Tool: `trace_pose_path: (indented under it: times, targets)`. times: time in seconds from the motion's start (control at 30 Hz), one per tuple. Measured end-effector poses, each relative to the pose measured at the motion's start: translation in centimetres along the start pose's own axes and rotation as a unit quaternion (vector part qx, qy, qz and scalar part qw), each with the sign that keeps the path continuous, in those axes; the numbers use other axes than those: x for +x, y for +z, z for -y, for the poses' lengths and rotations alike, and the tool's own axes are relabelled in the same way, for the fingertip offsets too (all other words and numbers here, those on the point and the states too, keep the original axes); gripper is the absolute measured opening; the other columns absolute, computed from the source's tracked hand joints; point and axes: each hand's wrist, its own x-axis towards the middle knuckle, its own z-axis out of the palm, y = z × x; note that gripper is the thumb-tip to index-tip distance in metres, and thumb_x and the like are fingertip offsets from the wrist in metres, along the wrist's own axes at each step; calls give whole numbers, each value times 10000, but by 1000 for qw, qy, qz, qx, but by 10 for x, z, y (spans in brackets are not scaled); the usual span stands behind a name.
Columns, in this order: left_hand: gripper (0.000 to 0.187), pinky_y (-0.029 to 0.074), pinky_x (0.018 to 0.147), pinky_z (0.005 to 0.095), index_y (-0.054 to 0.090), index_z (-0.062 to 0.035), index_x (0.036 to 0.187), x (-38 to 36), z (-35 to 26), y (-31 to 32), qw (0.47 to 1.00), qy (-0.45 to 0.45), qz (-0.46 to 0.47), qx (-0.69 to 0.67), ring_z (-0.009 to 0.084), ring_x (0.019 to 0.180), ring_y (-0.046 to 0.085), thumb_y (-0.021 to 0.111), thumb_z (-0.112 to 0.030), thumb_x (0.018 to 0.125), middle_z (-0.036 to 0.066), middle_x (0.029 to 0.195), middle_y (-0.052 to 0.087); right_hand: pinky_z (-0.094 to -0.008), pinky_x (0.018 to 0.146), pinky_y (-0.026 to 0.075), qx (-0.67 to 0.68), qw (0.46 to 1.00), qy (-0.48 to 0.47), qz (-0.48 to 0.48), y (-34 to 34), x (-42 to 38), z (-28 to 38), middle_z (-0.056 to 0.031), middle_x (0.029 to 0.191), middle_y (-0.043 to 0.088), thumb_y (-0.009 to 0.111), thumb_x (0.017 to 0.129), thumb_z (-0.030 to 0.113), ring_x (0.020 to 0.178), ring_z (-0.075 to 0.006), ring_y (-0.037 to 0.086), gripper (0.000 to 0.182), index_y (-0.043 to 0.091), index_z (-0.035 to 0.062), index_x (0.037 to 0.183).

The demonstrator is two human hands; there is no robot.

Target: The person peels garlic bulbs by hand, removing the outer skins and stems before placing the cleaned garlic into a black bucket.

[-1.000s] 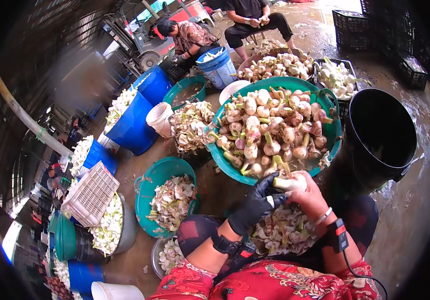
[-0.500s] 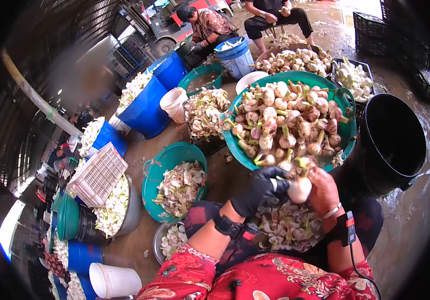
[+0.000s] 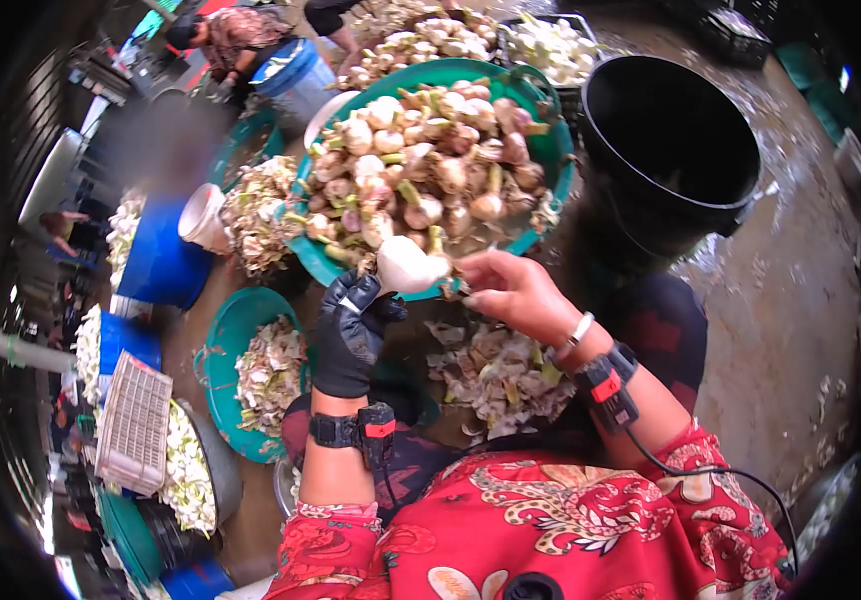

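Note:
My left hand (image 3: 348, 335), in a black glove with a small pale strip at the thumb, holds a smooth white garlic bulb (image 3: 407, 267) over the near rim of a green tub (image 3: 558, 150). Bare, with a bracelet at the wrist, my right hand (image 3: 522, 297) is just right of the bulb. Its fingertips are pinched together around brownish shreds that look like garlic skin. Unpeeled garlic bulbs (image 3: 440, 165) with stubby stems are heaped in the tub. Below my hands, loose garlic skins (image 3: 500, 375) lie piled between my knees.
A large black bucket (image 3: 605, 120) stands right of the tub. To the left are a green basin (image 3: 218, 345) holding skins, a blue bin (image 3: 165, 250) and a plastic crate (image 3: 135, 425) above white garlic. A co-worker (image 3: 240, 45) sits at the back beside a blue bucket (image 3: 300, 80).
The view has tilted down and turned right. My right hand has come away from the bulb's side, and the bulb is now in my left hand, its white surface turned up.

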Motion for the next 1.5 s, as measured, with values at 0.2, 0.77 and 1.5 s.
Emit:
trace_pose_path:
  times: [0.2, 0.77, 1.5]
  targets:
    - [337, 556, 745, 315, 515, 40, 1198, -5, 16, 45, 985, 25, 70, 158, 195, 836, 660, 576, -77, 888, 108, 1004, 653, -270, 649, 515, 362, 931, 40, 31, -8, 1, 13, -70, 1064, 570, 649, 828, 191, 868, -146, 600, 598, 375, 120, 1355]
    - [465, 384, 1004, 449, 603, -180, 1200, 142, 34, 43, 350, 157, 341, 858, 340, 1212, 476, 614, -126, 738, 149, 1331, 489, -294, 688, 514, 448, 886, 11, -119, -48, 9, 16, -109, 1002, 604, 605, 876, 186, 805, -183, 622, 360, 512, 30, 1187]
    - [333, 528, 799, 284, 573, -9, 1180, 18, -17, 25, 982, -63, 128, 125, 155, 869, 640, 644, -123, 875, 72, 1015, 651, -257, 725, 502, 319, 947, 39, 11, 14, 18, 14, -78, 1125, 596, 572, 783, -16, 892, -149, 612, 525, 498, 52, 1298]
